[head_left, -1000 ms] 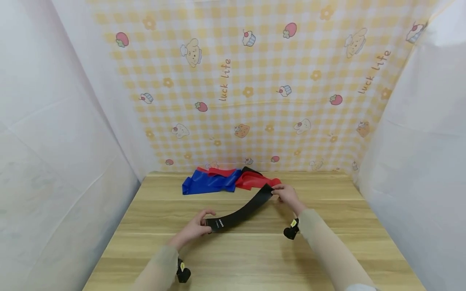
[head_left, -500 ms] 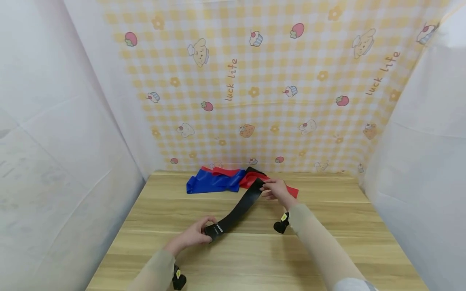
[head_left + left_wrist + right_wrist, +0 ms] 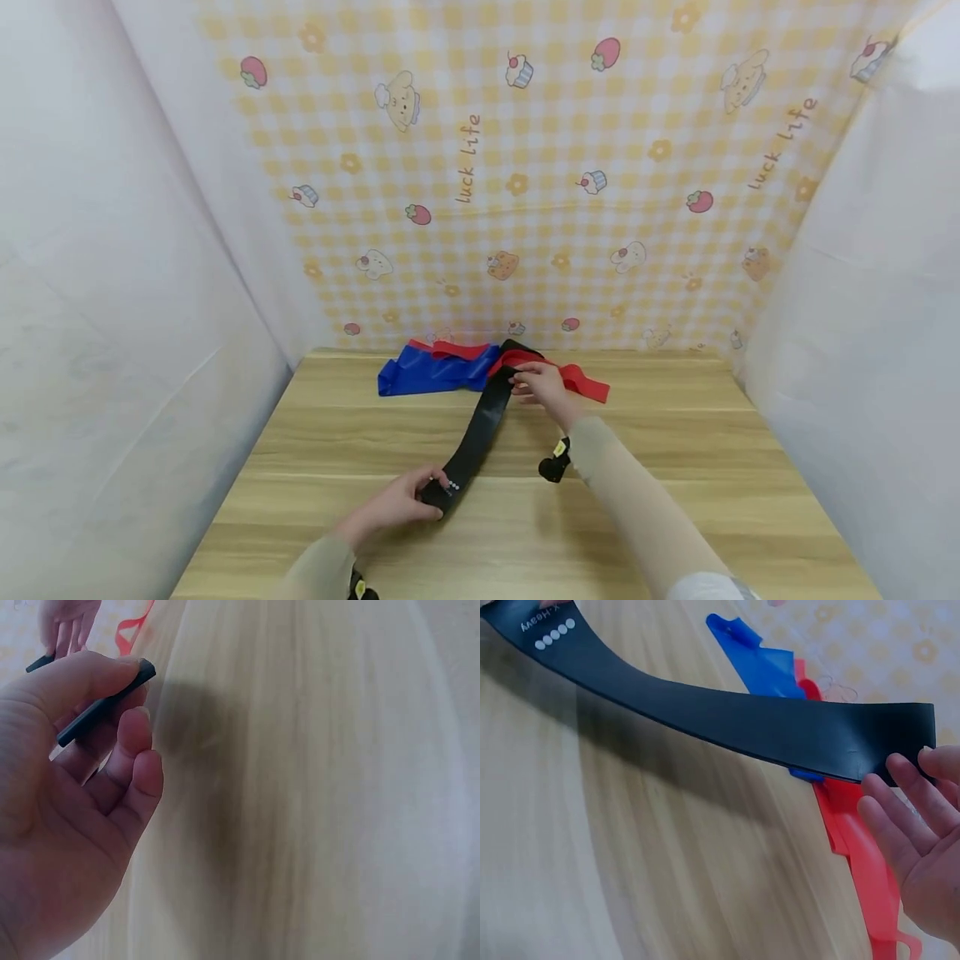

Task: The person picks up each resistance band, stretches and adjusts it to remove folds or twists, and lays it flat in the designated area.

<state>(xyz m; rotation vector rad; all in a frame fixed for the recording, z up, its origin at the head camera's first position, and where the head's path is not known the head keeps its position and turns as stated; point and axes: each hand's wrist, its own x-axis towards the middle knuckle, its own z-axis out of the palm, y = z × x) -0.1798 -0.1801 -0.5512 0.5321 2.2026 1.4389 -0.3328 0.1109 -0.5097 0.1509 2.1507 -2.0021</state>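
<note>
A black resistance band (image 3: pixel 480 425), marked "X-Heavy" with a row of white dots, stretches slackly between both hands, its middle sagging. My left hand (image 3: pixel 397 498) pinches the printed near end between thumb and fingers; the left wrist view shows that end (image 3: pixel 105 705) edge-on. At the far end, my right hand (image 3: pixel 542 388) pinches the band with thumb and fingertips. In the right wrist view the band (image 3: pixel 727 727) casts a shadow on the tabletop below it. Behind the far end lie a flat blue band (image 3: pixel 431 372) and a red band (image 3: pixel 588 385).
The wooden table (image 3: pixel 360 442) backs onto a yellow checked cloth (image 3: pixel 555 242), with white sheets (image 3: pixel 135 292) at both sides. Another red piece (image 3: pixel 461 350) lies over the blue band, and a black piece (image 3: pixel 516 345) shows behind the pile.
My right hand has moved left with its end of the black band, uncovering more of the red band. My left hand has come slightly nearer, and the black band now runs more steeply away.
</note>
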